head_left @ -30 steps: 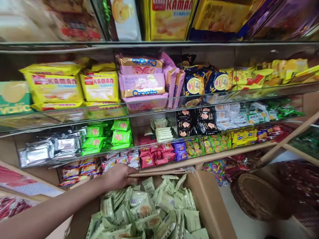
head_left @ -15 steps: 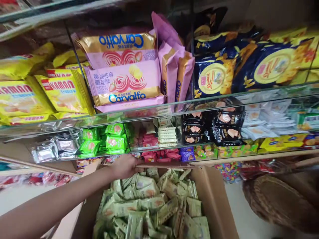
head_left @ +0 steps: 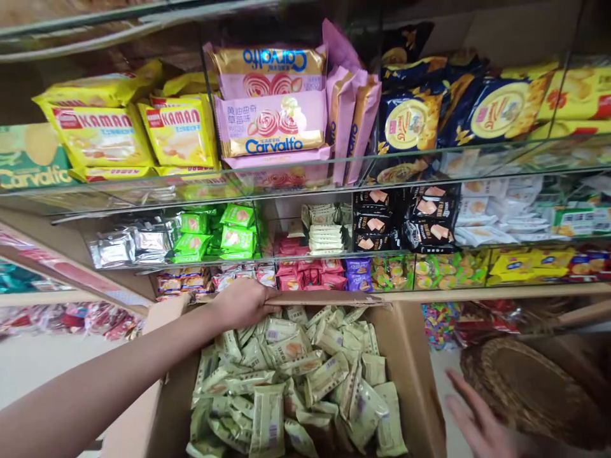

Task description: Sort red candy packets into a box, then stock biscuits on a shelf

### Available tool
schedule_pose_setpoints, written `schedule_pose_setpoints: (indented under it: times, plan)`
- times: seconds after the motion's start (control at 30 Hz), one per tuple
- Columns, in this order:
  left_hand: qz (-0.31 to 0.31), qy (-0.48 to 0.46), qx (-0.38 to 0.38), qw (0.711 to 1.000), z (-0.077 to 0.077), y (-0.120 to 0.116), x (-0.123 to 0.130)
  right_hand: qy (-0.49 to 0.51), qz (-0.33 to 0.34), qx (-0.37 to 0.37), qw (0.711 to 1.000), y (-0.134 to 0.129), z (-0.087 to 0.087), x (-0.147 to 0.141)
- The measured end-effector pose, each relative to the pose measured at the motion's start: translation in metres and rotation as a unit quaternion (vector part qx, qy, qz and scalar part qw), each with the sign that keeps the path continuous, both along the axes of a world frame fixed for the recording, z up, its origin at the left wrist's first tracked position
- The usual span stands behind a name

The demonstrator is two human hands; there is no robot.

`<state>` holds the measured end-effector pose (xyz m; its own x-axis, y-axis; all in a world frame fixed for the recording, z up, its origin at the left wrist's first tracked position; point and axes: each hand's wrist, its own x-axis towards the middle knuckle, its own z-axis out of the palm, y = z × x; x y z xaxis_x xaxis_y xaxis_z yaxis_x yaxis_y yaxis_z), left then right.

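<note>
My left hand [head_left: 245, 304] grips the far rim of an open cardboard box [head_left: 414, 356], its fingers closed over the edge. Inside the box lie many small pale-green snack packets [head_left: 267, 413] in a loose heap. At the lower right my right hand [head_left: 477, 413] is beside the box's right wall, slightly blurred, with fingers stretched out and nothing held. Beyond the box, a small stack of pale packets [head_left: 327, 238] sits on the lower glass shelf, between red packets [head_left: 310, 275] and black packets [head_left: 375, 222].
A glass-fronted shelf [head_left: 286, 184] runs across the view. Its upper level holds yellow Kaman packs [head_left: 107, 137], pink Carvalfo packs [head_left: 272, 121] and dark blue bags [head_left: 410, 124]. Green packets [head_left: 238, 229] and silver packets [head_left: 114, 248] lie lower left. A woven basket [head_left: 529, 381] stands at right.
My right hand has come into view at the lower right. The view has shifted, so the shelves appear further right and higher. My left hand stays on the box rim.
</note>
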<state>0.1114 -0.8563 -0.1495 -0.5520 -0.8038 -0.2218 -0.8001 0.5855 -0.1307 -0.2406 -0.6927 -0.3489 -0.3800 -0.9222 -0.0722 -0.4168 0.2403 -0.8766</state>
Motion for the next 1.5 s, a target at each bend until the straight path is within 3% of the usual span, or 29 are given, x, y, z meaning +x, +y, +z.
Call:
schedule_pose_setpoints:
  times: [0.13, 0.23, 0.37, 0.47, 0.67, 0.93, 1.03, 1.1, 1.2, 1.27, 1.33, 1.4, 1.47, 1.5]
  plan:
    - [0.022, 0.032, 0.014, 0.999, -0.004, 0.019, 0.002, -0.052, 0.149, 0.053, 0.986, -0.013, 0.020, 0.035]
    - [0.032, 0.034, 0.015, 0.999, -0.013, 0.025, 0.001, -0.067, 0.179, 0.054, 0.980, -0.011, 0.028, 0.040]
    - [0.046, 0.032, 0.038, 0.998, -0.032, 0.013, -0.007, -0.051, 0.168, 0.046, 0.983, -0.011, 0.033, 0.027]
    - [0.053, 0.039, 0.054, 0.996, -0.044, -0.009, -0.011, -0.072, 0.174, 0.048, 0.981, -0.026, 0.044, 0.022]
    - [0.045, 0.057, 0.055, 0.996, -0.046, -0.047, -0.012, -0.093, 0.164, 0.058, 0.980, -0.068, 0.061, 0.019]
    - [0.011, 0.083, 0.045, 0.995, -0.045, -0.064, -0.011, -0.098, 0.115, 0.024, 0.988, -0.070, 0.044, 0.029]
    - [0.010, 0.103, 0.037, 0.994, -0.043, -0.063, -0.007, -0.043, 0.114, 0.032, 0.992, -0.070, 0.032, 0.023]
    - [0.014, 0.114, 0.033, 0.993, -0.043, -0.057, -0.005, 0.026, 0.118, 0.057, 0.991, -0.072, 0.036, 0.013]
    - [-0.013, 0.175, 0.012, 0.984, -0.041, -0.040, 0.000, 0.175, 0.103, 0.084, 0.976, -0.084, 0.075, 0.008]
    - [-0.059, 0.264, -0.015, 0.963, -0.039, -0.024, 0.001, 0.281, 0.100, -0.006, 0.954, -0.103, 0.120, 0.023]
    - [-0.098, 0.350, -0.024, 0.931, -0.036, -0.004, -0.001, 0.331, 0.170, -0.097, 0.923, -0.133, 0.167, 0.059]
    - [-0.120, 0.404, 0.005, 0.907, -0.032, 0.016, -0.006, 0.379, 0.253, -0.164, 0.875, -0.174, 0.201, 0.109]
    - [-0.130, 0.437, 0.055, 0.888, -0.029, 0.035, -0.011, 0.435, 0.288, -0.156, 0.839, -0.220, 0.218, 0.161]
    - [-0.131, 0.448, 0.078, 0.881, -0.030, 0.044, -0.013, 0.464, 0.293, -0.103, 0.830, -0.242, 0.219, 0.184]
